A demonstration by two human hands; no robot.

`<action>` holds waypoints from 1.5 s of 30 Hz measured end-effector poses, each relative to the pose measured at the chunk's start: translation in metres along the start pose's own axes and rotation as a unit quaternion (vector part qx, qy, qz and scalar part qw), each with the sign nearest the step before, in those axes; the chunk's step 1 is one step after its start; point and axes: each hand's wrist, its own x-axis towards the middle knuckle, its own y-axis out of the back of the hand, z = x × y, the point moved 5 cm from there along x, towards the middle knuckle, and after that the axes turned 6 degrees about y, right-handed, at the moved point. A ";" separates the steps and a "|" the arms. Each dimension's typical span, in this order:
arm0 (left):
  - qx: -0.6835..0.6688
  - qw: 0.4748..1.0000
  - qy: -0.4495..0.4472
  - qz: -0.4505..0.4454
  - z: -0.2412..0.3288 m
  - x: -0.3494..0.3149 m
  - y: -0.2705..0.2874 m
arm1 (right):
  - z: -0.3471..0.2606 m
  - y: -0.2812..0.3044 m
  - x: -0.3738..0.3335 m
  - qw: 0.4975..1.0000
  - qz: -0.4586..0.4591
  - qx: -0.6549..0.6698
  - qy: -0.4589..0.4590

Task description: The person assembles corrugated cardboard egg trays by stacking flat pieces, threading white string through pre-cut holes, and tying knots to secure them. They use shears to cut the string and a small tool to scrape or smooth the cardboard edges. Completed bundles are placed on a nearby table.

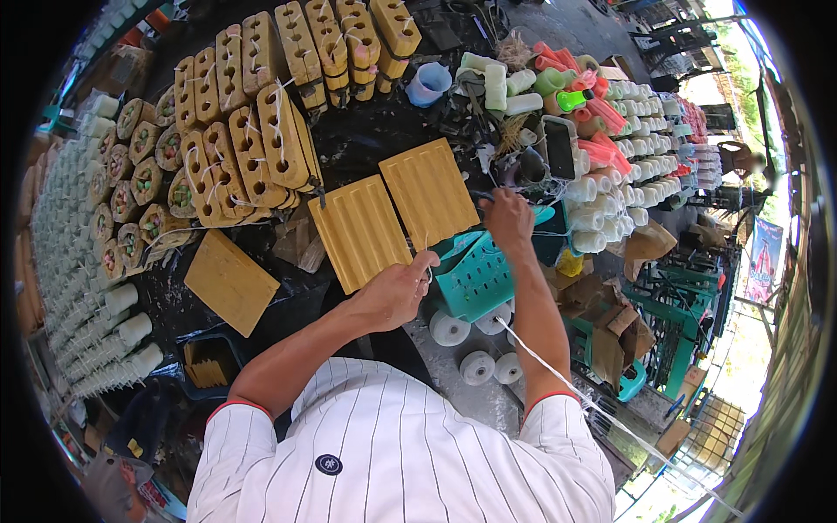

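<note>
My left hand is closed, thumb and fingers pinching a thin white string at the near corner of a ridged yellow slab. A second ridged yellow slab lies beside it on the left, close to that hand. My right hand is closed by the far right edge of the slab, above a green plastic basket. Something small and dark shows at its fingers, too small to name. The basket sits between my forearms, with white spools beside it.
Yellow blocks with round holes stand in rows at the far left. Another flat yellow slab lies left. White and pink rolls crowd the right, near cardboard. A white cord runs across my right forearm. A bluish cup stands at the back.
</note>
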 end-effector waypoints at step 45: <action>0.320 0.911 -0.151 0.210 -0.014 0.123 0.171 | -0.078 -0.067 -0.077 0.382 -0.152 0.910 -0.063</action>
